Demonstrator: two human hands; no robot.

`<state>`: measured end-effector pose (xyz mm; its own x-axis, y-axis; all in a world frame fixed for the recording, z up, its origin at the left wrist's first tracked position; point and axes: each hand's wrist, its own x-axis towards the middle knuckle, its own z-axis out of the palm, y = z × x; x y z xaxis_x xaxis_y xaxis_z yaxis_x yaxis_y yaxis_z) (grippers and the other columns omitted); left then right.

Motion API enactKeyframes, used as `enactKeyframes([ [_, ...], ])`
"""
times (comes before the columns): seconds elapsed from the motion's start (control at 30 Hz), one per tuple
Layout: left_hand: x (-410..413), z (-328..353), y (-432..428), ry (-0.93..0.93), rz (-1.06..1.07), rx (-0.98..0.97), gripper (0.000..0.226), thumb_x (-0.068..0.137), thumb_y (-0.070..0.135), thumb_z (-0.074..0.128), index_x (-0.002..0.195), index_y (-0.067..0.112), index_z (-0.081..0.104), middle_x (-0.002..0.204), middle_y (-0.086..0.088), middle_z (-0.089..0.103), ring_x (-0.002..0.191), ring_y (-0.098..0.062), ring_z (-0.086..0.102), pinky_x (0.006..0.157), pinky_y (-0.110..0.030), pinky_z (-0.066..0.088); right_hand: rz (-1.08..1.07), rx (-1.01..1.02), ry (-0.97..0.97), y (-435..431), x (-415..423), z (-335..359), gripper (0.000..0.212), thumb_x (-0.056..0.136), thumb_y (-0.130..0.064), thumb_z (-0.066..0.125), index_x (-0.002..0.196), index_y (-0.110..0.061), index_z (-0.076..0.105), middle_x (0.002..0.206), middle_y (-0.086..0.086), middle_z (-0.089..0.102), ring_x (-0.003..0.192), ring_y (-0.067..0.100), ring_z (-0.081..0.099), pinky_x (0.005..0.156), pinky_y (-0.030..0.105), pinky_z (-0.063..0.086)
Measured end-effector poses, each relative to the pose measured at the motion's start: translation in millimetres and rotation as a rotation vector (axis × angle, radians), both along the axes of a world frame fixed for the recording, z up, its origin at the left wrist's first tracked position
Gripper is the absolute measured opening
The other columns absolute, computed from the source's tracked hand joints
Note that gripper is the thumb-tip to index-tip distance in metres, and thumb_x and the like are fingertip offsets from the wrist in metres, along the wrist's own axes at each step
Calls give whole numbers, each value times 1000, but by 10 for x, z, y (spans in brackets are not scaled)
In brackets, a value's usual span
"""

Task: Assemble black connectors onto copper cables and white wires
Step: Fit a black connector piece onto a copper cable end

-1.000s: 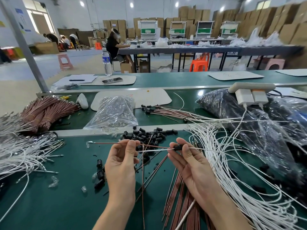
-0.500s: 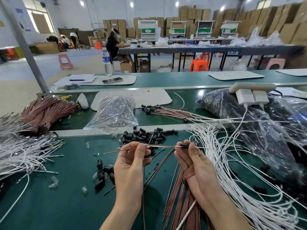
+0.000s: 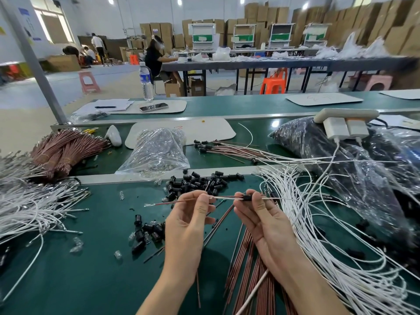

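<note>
While the surface (image 3: 79, 280) carries the stock, a mass of white wires (image 3: 318, 235) lies right of the right hand (image 3: 263, 223). Copper cables (image 3: 238, 264) lie beneath its wrist, and a heap of black connectors (image 3: 200, 183) sits beyond both hands. The left hand (image 3: 188, 221) pinches one copper cable (image 3: 172, 201) and one white wire (image 3: 223, 197) together. The right hand pinches a black connector (image 3: 247, 197) that appears threaded on them.

Judged step: seating the connector. The next move calls for sliding it along against a firm left grip.

Engagement inside the connector is hidden. The cable tip left of the left hand is too small to read.
</note>
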<state>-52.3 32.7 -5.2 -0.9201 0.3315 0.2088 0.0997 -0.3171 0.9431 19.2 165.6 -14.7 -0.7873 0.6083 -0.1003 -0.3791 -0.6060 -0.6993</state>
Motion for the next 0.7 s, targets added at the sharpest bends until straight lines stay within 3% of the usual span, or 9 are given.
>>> enactKeyframes([
  [0.2, 63, -6, 26, -66, -207, -54, 27, 88, 47, 60, 97, 28, 76, 100, -4, 76, 91, -17, 71, 69, -27, 59, 15, 103, -51, -34, 1, 17, 25, 79, -21, 70, 97, -5, 70, 108, 20, 76, 86, 24, 77, 71, 26, 61],
  [0.27, 76, 7, 36, -85, -238, -41, 36, 86, 54, 65, 103, 24, 73, 101, -4, 76, 90, -16, 72, 67, -28, 59, 9, 166, -72, -48, 7, 16, 24, 75, -26, 76, 90, -7, 77, 107, 20, 76, 83, 23, 76, 74, 27, 61],
  [0.33, 79, -2, 50, -73, -262, -56, 43, 81, 49, 73, 110, 17, 68, 99, -4, 77, 88, -16, 73, 66, -27, 59, 16, 257, -92, -72, 21, 13, 29, 73, -34, 78, 90, -10, 80, 103, 21, 75, 84, 24, 75, 78, 30, 61],
  [0.5, 65, -55, 59, -18, -260, -77, 17, 85, 29, 71, 99, 20, 75, 91, -7, 78, 80, -18, 73, 63, -24, 57, 35, 393, -120, -133, 43, 5, 37, 75, -39, 79, 96, -9, 80, 97, 15, 77, 90, 25, 75, 80, 30, 60],
  [0.6, -1, -75, 37, -33, -196, -61, 16, 85, 35, 70, 97, 26, 77, 80, -6, 74, 72, -16, 70, 66, -25, 57, -25, 331, -127, -87, 52, 56, 33, 72, -39, 80, 91, -12, 81, 96, 11, 76, 80, 19, 72, 71, 28, 60],
  [0.7, -76, -75, 7, -105, -138, 0, 21, 83, 36, 69, 98, 26, 79, 83, -6, 73, 74, -16, 69, 67, -26, 58, -64, 182, -83, 18, 101, 96, 18, 72, -32, 77, 81, -16, 81, 91, 6, 75, 71, 14, 69, 63, 27, 61],
])
